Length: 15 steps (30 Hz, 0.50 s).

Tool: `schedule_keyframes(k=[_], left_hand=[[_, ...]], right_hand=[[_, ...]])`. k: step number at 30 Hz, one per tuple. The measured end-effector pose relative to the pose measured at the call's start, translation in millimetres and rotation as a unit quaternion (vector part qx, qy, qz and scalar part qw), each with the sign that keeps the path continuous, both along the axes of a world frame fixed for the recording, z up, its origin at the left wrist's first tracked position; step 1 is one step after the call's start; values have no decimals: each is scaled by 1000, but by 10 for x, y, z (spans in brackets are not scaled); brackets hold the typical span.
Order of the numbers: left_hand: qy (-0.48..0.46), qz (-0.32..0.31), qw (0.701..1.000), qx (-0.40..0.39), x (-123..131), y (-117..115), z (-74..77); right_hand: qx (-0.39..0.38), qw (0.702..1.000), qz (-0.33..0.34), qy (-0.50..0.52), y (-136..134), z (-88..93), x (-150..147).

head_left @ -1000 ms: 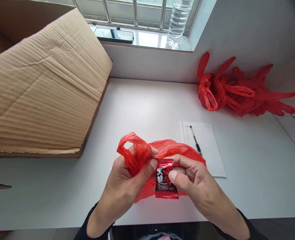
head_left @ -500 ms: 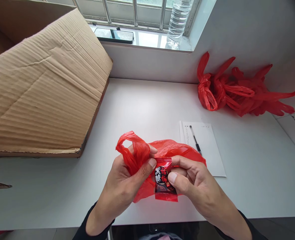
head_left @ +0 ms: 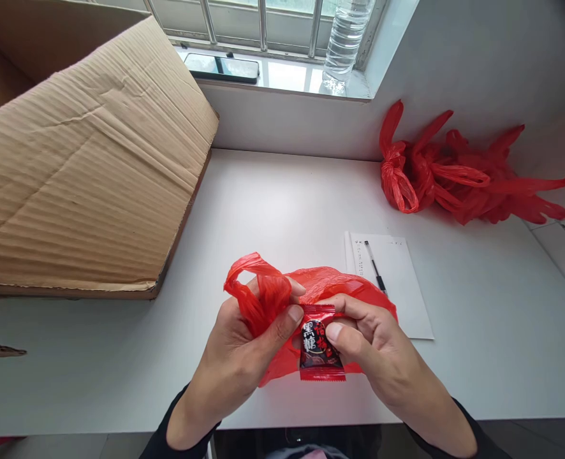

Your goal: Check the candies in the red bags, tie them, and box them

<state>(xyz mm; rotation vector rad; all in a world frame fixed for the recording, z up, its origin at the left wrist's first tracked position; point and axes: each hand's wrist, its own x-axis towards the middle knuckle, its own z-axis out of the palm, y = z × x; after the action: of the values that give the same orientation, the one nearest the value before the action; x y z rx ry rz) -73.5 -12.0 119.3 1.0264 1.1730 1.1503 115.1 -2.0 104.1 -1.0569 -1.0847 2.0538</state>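
Observation:
Near the table's front edge, my left hand (head_left: 244, 347) is closed on the gathered handles of a red plastic bag (head_left: 330, 284). Its thumb tip touches the top left corner of a small wrapped candy (head_left: 318, 350). The wrapper is dark and red with white and red characters and crimped ends. My right hand (head_left: 373, 344) pinches the candy's right side between thumb and fingers, in front of the bag. The bag's body spreads behind both hands, and what it holds is hidden.
A large open cardboard box (head_left: 91, 172) stands at the left. Several knotted red plastic bags (head_left: 454, 169) lie against the wall at the right. A notebook (head_left: 402, 280) with a pen (head_left: 375, 268) is behind my right hand. A phone (head_left: 222, 67) and water bottle (head_left: 344, 44) occupy the windowsill.
The candy has turned slightly in my fingers and now faces the camera more squarely. The whole view has shifted a little. Both hands keep their grip.

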Motion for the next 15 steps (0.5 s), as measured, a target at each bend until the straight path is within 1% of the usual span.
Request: schedule_keyframes(k=[3, 6, 8, 11, 15], left_hand=[[2, 2, 1000, -7, 8, 3, 14], [-10, -1, 1000, -27, -1, 10, 26], [-30, -15, 999, -30, -3, 17, 33], [-56, -39, 997, -25, 0, 31, 31], [-74, -46, 995, -46, 1, 43, -1]], right_hand=[[-9, 1000, -2, 10, 9, 7, -9], [-41, 998, -3, 41, 26, 26, -17], [-61, 997, 0, 54, 36, 28, -18], [-84, 995, 4, 48, 47, 14, -14], [-101, 994, 3, 49, 60, -1, -15]])
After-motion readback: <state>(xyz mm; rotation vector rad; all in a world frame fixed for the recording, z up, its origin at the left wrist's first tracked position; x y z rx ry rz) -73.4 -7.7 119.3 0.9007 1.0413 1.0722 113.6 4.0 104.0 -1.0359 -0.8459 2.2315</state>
